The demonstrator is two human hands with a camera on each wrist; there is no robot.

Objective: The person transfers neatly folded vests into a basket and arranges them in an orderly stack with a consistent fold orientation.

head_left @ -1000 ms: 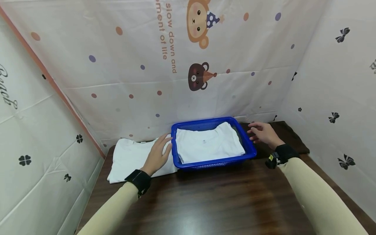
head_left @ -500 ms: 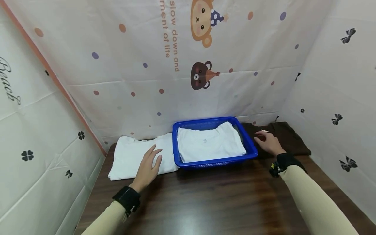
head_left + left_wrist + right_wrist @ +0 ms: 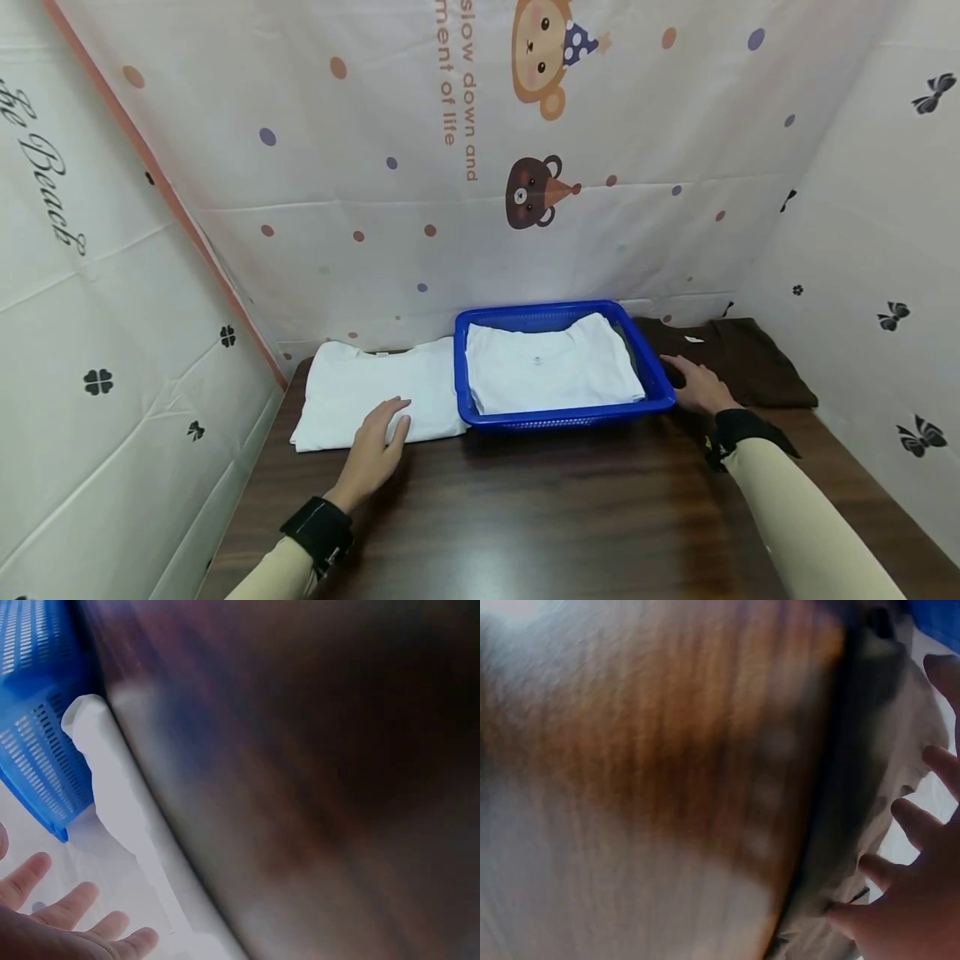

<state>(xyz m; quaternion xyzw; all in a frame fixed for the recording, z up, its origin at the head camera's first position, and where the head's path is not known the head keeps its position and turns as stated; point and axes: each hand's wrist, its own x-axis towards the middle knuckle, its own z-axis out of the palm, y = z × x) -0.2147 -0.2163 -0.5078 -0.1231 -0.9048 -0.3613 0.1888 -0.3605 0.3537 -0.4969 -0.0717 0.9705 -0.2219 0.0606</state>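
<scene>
A blue plastic basket (image 3: 555, 418) stands at the back of the table with a folded white shirt (image 3: 547, 371) in it. A dark cloth edge shows beneath that shirt on the right. My left hand (image 3: 371, 454), fingers loosely spread, is at the front edge of another folded white garment (image 3: 427, 379) left of the basket; contact cannot be told. At the basket's right end is my right hand (image 3: 701, 387), low over a folded dark brown garment (image 3: 765, 367). Its fingers are spread in the right wrist view and hold nothing visible; whether they touch basket or cloth is unclear.
The dark wooden table (image 3: 540, 508) extends in front of the basket. A printed cloth backdrop (image 3: 360, 275) rises right behind the basket and garments, with patterned side sheets (image 3: 870, 367) at left and right.
My left hand has drawn back from the basket's left rim toward the front left. My right hand has moved off the right rim and lower over the brown garment. The head view has shifted slightly.
</scene>
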